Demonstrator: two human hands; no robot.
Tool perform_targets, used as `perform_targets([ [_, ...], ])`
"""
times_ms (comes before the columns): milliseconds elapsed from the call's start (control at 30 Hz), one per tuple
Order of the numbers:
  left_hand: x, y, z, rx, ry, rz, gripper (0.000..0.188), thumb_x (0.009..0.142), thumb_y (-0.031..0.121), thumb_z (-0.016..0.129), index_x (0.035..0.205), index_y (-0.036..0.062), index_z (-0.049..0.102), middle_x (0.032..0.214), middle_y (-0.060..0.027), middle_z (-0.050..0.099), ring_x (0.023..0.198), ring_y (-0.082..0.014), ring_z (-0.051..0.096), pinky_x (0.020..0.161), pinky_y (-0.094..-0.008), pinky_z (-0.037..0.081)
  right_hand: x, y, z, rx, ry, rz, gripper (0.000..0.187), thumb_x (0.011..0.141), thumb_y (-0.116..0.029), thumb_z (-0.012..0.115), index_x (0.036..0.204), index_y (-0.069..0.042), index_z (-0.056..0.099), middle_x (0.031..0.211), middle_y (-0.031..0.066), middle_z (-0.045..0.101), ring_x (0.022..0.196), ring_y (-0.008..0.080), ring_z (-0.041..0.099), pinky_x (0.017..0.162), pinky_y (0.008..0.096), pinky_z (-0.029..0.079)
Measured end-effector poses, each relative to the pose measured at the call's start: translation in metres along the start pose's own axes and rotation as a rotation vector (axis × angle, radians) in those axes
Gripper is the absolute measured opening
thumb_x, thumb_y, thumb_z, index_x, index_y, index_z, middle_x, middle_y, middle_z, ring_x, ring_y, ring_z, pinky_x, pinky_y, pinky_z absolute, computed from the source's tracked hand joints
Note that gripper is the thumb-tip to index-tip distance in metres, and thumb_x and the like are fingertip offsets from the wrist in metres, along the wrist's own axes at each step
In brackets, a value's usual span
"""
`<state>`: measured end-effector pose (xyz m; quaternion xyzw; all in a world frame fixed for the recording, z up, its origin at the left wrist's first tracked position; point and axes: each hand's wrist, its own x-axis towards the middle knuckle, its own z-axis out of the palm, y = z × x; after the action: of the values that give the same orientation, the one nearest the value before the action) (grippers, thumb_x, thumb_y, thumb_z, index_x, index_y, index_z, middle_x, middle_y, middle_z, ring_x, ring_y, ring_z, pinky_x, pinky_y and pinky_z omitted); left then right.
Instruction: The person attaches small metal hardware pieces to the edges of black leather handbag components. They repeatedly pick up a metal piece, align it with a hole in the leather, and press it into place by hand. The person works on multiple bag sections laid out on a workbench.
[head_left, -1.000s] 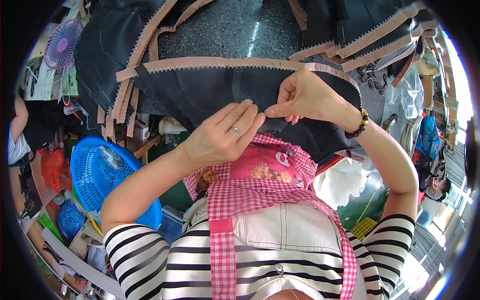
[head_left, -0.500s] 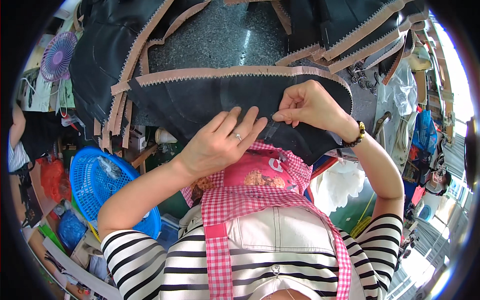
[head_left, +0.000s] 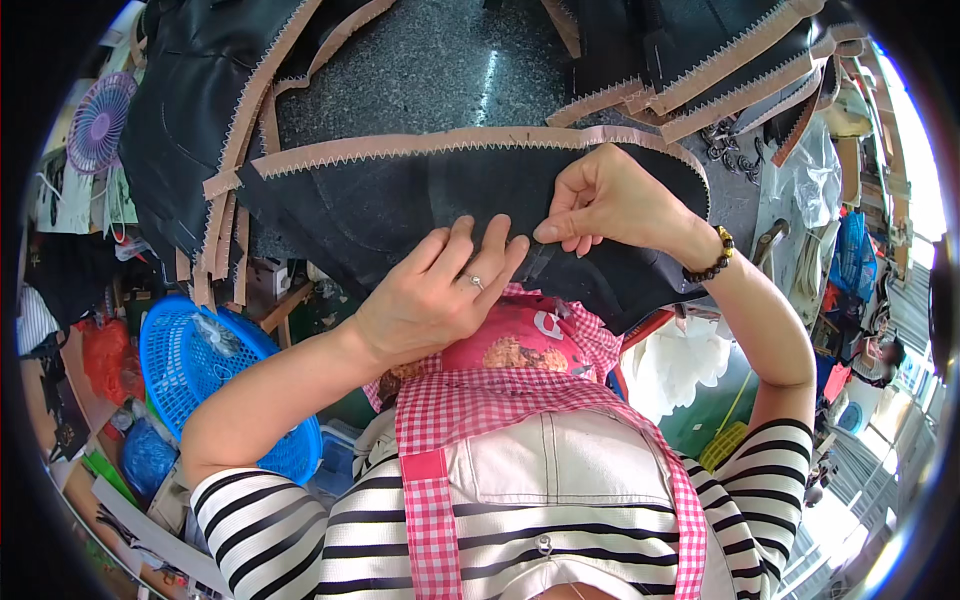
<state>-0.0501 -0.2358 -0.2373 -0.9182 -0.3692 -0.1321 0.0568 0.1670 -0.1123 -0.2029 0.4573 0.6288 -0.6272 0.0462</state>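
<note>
Lower on black piece [head_left: 400, 205], left hand [head_left: 430, 295]

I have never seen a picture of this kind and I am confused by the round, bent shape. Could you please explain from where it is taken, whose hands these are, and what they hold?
The camera sits on a person's head and looks down, so you see that person's own arms. Its wide lens bends straight edges.

The left hand, with a ring, lies flat on a black leather-like piece with a tan zigzag-cut border. The right hand, with a dark bead bracelet, pinches the same piece near its lower edge.

The piece rests on a dark speckled stone table, with similar black pieces around it. Below are a red checked apron and, lower left, a blue plastic basket.
</note>
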Motion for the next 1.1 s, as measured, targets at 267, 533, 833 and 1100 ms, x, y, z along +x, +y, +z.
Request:
perform_targets([
  [267,0.000,0.000,-0.001,0.000,-0.008,0.000,0.046,0.083,0.014,0.057,0.127,0.0044,0.061,0.127,-0.0163,0.059,0.100,-0.0296,0.064,0.084,-0.0330,0.053,-0.011,-0.005,0.010,0.007,0.071,0.087,0.020,0.076,-0.010,0.080,0.069,0.004,0.067,0.062,0.0084,0.067,0.055,0.0108,0.065,0.050,0.0219,0.050],
  [533,-0.002,-0.001,0.003,-0.006,0.034,0.014,0.048,0.081,0.014,0.057,0.128,0.0033,0.061,0.129,-0.0173,0.058,0.098,-0.0303,0.064,0.083,-0.0327,0.054,-0.015,0.003,0.024,0.014,0.186,0.073,0.024,0.077,-0.017,0.079,0.069,0.003,0.068,0.063,0.0085,0.068,0.055,0.0106,0.066,0.049,0.0213,0.050],
  [833,-0.002,-0.001,0.002,0.038,0.034,0.026,0.046,0.083,0.014,0.057,0.128,0.0053,0.061,0.127,-0.0179,0.059,0.099,-0.0300,0.065,0.083,-0.0327,0.055,-0.012,-0.011,0.014,0.020,0.057,0.158,0.028,0.080,-0.024,0.079,0.070,0.000,0.067,0.063,0.0077,0.068,0.056,0.0112,0.067,0.051,0.0215,0.052],
  [1100,0.004,-0.007,-0.007,-0.031,0.018,0.041,0.043,0.082,0.010,0.056,0.124,0.0060,0.063,0.126,-0.0163,0.061,0.096,-0.0278,0.065,0.082,-0.0318,0.054,-0.022,-0.013,0.013,-0.313,0.149,0.059,0.029,0.075,-0.025,0.078,0.062,-0.001,0.068,0.057,0.0066,0.066,0.053,0.0117,0.066,0.050,0.0247,0.051],
])
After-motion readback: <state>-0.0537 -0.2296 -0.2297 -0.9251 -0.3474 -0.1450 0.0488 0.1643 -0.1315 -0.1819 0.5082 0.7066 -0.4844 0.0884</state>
